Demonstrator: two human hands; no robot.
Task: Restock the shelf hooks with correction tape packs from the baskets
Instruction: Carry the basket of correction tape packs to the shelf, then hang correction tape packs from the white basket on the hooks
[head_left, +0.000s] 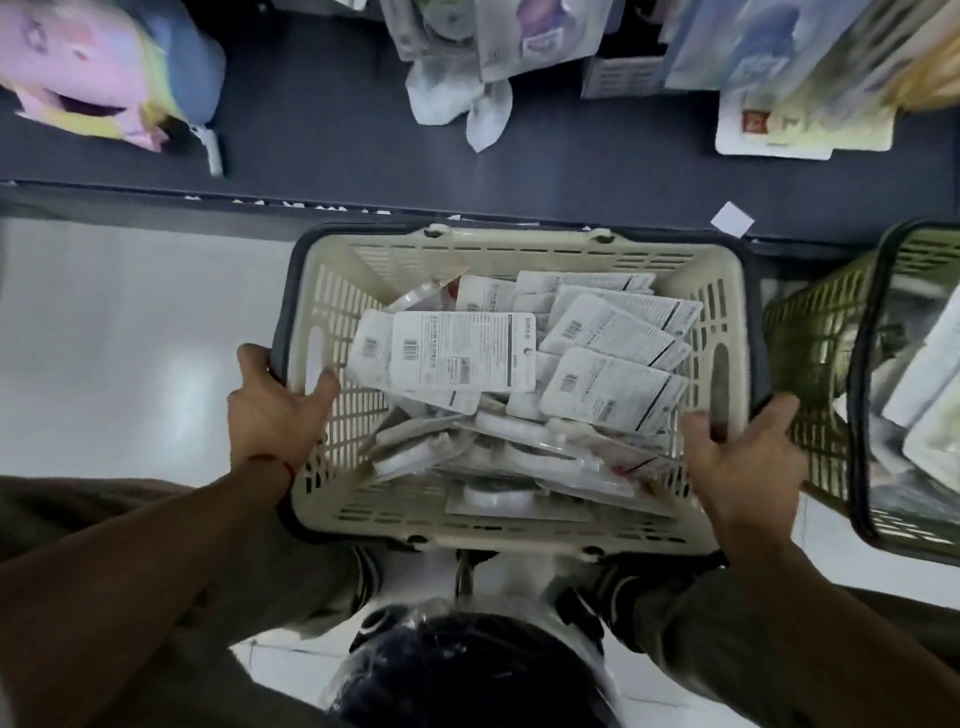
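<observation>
A cream plastic basket (519, 244) with a dark rim sits in the middle of the head view, holding several white correction tape packs (462, 351) lying back side up with barcodes showing. My left hand (275, 410) grips the basket's left rim, thumb inside the wall. On the opposite side, my right hand (743, 467) grips the near right corner of the rim. No shelf hooks show clearly.
A second, olive-green basket (821, 364) with pale packs stands at the right, touching the cream one. A dark shelf base (337, 135) runs across the top, with a pastel plush item (88, 67) at left and hanging packaged goods (800, 104) at right. White floor lies at the left.
</observation>
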